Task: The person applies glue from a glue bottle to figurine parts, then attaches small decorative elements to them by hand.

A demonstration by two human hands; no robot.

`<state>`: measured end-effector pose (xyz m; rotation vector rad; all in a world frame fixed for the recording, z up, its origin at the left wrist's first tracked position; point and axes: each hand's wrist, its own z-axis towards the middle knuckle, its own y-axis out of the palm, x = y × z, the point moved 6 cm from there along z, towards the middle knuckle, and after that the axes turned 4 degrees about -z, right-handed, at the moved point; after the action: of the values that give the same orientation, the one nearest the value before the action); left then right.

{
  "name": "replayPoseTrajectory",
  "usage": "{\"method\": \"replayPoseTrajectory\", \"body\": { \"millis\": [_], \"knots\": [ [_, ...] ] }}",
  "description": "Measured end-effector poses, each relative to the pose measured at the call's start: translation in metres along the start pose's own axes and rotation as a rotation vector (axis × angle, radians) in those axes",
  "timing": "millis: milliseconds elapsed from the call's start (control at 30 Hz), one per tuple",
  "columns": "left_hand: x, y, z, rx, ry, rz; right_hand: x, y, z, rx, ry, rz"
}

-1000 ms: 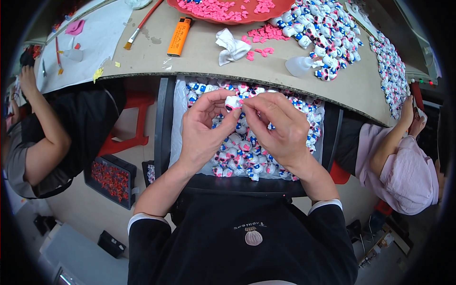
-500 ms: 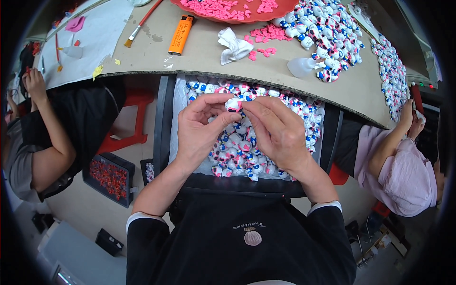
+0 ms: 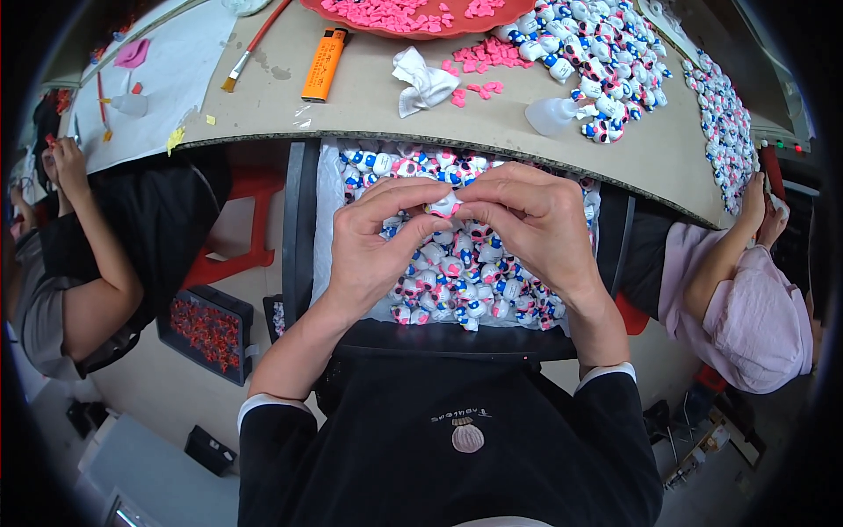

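A small white figurine head with pink parts (image 3: 443, 205) is pinched between my two hands, above a drawer-like bin. My left hand (image 3: 378, 237) grips its left side with thumb and forefinger. The thumb and fingertips of my right hand (image 3: 536, 220) close on its right side; whether they also hold a small pink piece is hidden. Below, many white, blue and pink figurines (image 3: 457, 281) fill the black bin (image 3: 301, 228), which has a pale plastic liner (image 3: 327, 237).
On the table (image 3: 263, 114) lie an orange lighter (image 3: 324, 66), a brush (image 3: 255, 48), a crumpled white cloth (image 3: 425, 82), pink pieces (image 3: 492, 54), a red dish (image 3: 421, 33), a squeeze bottle (image 3: 551, 116) and piled figurines (image 3: 606, 53). Co-workers sit left (image 3: 97, 255) and right (image 3: 733, 299).
My right hand has turned and shifted slightly up and right, its fingers now flatter over the figurine. The figurine has tilted and moved a little right and down, and the view has shifted slightly.
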<state>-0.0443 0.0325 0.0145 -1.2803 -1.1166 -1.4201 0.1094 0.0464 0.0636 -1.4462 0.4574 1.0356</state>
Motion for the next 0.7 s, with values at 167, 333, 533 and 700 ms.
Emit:
{"method": "replayPoseTrajectory", "body": {
  "millis": [167,333,533,700],
  "knots": [
    [-0.006,-0.002,0.001,-0.017,-0.096,-0.122,-0.002,0.006,-0.005,0.056,0.019,-0.065],
    [-0.012,0.002,-0.002,0.000,-0.236,-0.354,-0.004,0.009,-0.009,0.147,-0.044,-0.012],
    [-0.013,0.000,-0.004,-0.003,-0.255,-0.329,-0.007,0.013,-0.014,0.194,-0.151,-0.066],
    [-0.018,0.003,-0.004,-0.023,-0.216,-0.346,-0.007,0.013,-0.021,0.234,-0.194,-0.107]
  ]
}}
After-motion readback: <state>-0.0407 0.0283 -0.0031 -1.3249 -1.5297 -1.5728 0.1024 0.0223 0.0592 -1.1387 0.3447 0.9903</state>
